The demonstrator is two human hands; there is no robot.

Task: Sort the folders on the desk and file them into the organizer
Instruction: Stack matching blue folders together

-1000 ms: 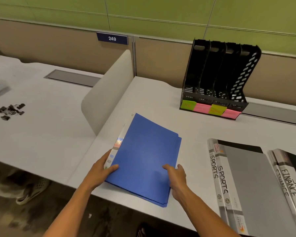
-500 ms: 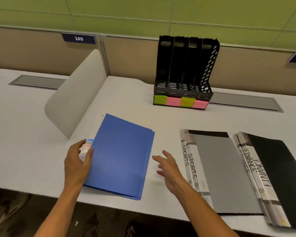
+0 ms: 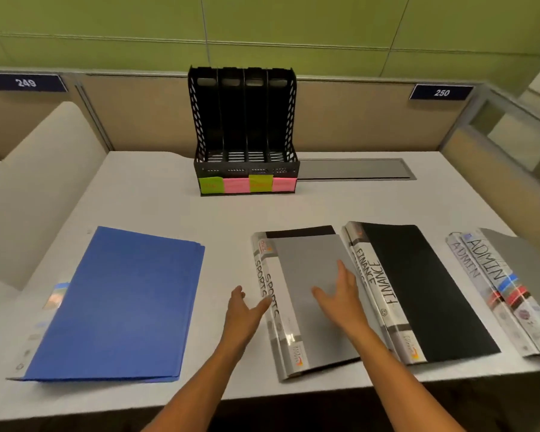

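Several folder piles lie along the desk's front. A blue folder stack (image 3: 119,304) sits at the left, free of both hands. In the middle lies the grey SPORTS folder pile (image 3: 306,263). My left hand (image 3: 243,313) is open at its spine edge, fingers touching the SPORTS label. My right hand (image 3: 340,294) lies flat and open on its grey cover. To the right are the black FINANCE folders (image 3: 418,288) and the ADMIN folders (image 3: 493,275). The black four-slot organizer (image 3: 245,132) stands at the back with nothing in its slots.
Green and pink sticky notes (image 3: 247,183) label the organizer's base. A curved white divider (image 3: 44,169) rises at the left. A grey cable cover (image 3: 356,169) lies behind the organizer. Partition walls close the back and right. The ADMIN folders reach the desk's right edge.
Both hands left the blue folder stack and moved right to the SPORTS pile. The view turned right, bringing the ADMIN folders into sight.
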